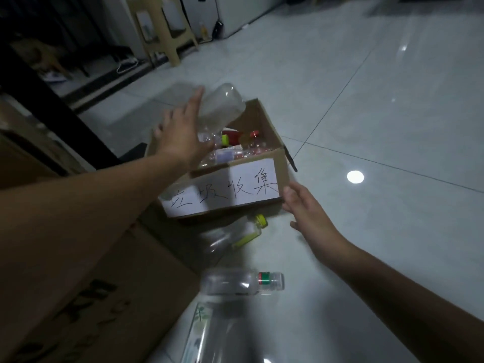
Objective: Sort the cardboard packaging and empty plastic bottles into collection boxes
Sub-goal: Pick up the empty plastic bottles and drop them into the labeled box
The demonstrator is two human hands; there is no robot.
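Note:
A small cardboard collection box (265,119) with a white handwritten label (222,189) stands on the floor and holds several plastic bottles with red and yellow caps. My left hand (180,137) hovers over its left side with fingers spread. A large clear bottle (222,107) is tilted over the box beside my fingers, and no finger is wrapped around it. My right hand (306,210) is open at the box's front right corner, holding nothing. On the floor in front lie a yellow-capped bottle (242,233), a clear bottle (235,282) and a bigger labelled bottle (207,334).
A big brown cardboard box (91,284) with dark print fills the lower left. A beige plastic stool (167,40), cables and dark furniture stand at the back left. Pale glossy floor tiles (366,113) stretch to the right.

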